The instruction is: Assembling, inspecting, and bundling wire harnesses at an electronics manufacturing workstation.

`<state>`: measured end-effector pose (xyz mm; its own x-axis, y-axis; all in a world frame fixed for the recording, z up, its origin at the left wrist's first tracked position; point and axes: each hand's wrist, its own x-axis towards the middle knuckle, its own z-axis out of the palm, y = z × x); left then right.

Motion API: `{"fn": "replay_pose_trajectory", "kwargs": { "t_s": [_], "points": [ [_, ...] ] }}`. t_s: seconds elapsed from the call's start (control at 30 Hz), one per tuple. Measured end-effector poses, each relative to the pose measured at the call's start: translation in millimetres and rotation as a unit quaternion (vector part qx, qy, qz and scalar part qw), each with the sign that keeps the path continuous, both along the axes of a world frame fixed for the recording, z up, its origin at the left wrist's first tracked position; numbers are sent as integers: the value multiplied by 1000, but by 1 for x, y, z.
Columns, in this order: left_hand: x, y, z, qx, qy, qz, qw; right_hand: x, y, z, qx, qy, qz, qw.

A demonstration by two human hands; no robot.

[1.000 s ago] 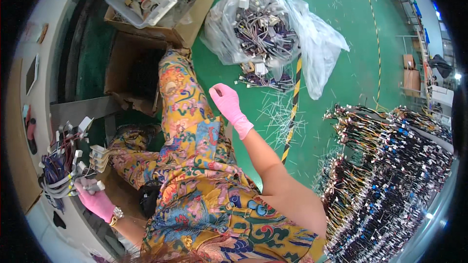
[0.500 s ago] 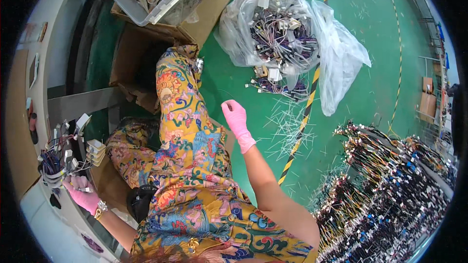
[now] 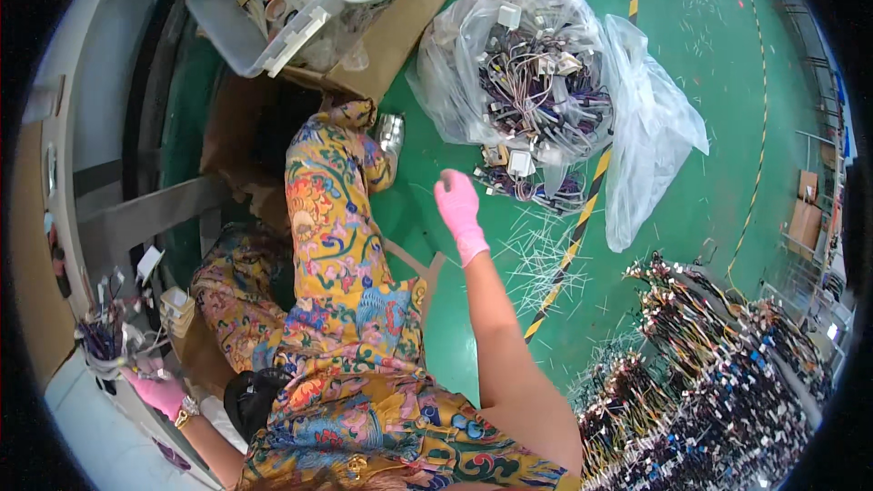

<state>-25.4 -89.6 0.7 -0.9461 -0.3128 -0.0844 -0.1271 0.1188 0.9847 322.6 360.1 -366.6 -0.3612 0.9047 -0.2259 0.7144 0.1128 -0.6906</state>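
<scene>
My left hand [image 3: 158, 391], in a pink glove, is closed around the lower end of a bundle of wire harnesses [image 3: 107, 335] with white connectors at the edge of the workbench. Its fingertips are partly hidden by the wires. My right hand [image 3: 457, 205], also pink-gloved, hangs over the green floor with its fingers curled together. A thin pale strand shows beside those fingers, but what they hold is too small to make out. Beyond this hand lies a clear plastic bag [image 3: 446, 82] full of wire harnesses [image 3: 546, 91], some spilling out at its near side.
Thin white strips [image 3: 541, 259] litter the floor along a black-and-yellow line [image 3: 582, 218]. Many harnesses [image 3: 718, 373] are heaped at the right. A clear bin [image 3: 218, 23] with tape rolls sits on a cardboard box [image 3: 400, 32]. Small cream trays [image 3: 177, 309] stack beside the left-hand bundle.
My right arm has stretched a little farther forward, fingers still curled. The whole view has shifted slightly, and more of a silver shoe shows. My left hand stays at the wire bundle.
</scene>
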Motion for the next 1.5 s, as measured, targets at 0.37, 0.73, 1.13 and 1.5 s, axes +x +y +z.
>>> {"fn": "replay_pose_trajectory", "kwargs": {
  "t_s": [0.37, 0.73, 1.13, 1.5],
  "points": [
    [-36, -123, 11, -171, 6, -85, 982, -20, 222, -140, 177, -181, 57, 966],
    [-57, -124, 37, -188, -84, 137, 969, -5, 284, -146, 70, -304, 49, 949],
    [-68, -113, -44, -285, -50, -39, 957, 75, 263, 53, -108, 248, -181, 946],
    [-77, -122, -81, -376, -24, -112, 919, 74, 237, 167, -135, 451, -223, 854]
  ]
}}
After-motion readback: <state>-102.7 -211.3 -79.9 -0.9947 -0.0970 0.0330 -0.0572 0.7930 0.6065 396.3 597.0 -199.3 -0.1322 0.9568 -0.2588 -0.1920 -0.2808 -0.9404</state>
